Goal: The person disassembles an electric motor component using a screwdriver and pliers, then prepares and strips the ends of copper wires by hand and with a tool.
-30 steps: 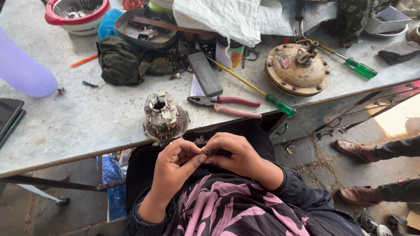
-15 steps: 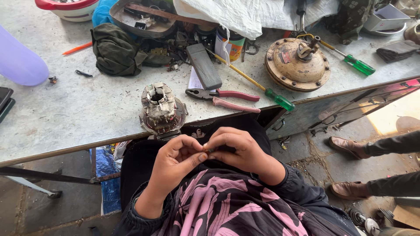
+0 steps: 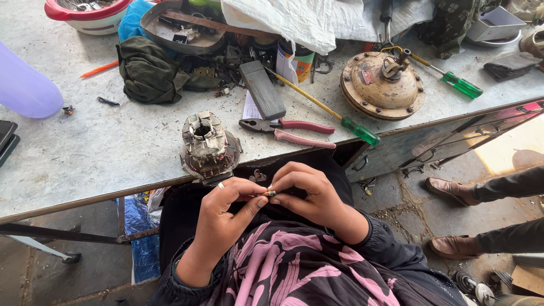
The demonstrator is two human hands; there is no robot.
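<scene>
My left hand (image 3: 224, 218) and my right hand (image 3: 309, 192) meet over my lap, just below the table's edge. Between their fingertips they pinch a small copper-coloured piece of wire (image 3: 266, 194). A grey motor stator (image 3: 207, 144) with worn windings stands on the table (image 3: 102, 147) right in front of my hands, at the near edge. Pink-handled pliers (image 3: 292, 130) lie to its right.
A round rusty motor cover (image 3: 382, 85), two green-handled screwdrivers (image 3: 340, 116) (image 3: 453, 79), a dark rectangular block (image 3: 262, 89), a green cloth bag (image 3: 150, 76), a red-rimmed bowl (image 3: 88, 14) and white cloth (image 3: 306, 20) crowd the back. Another person's legs and brown shoes (image 3: 453, 190) are at right.
The view has shifted slightly, so the table sits a little differently in frame. My hands stay together at my lap, fingers still working the small piece.
</scene>
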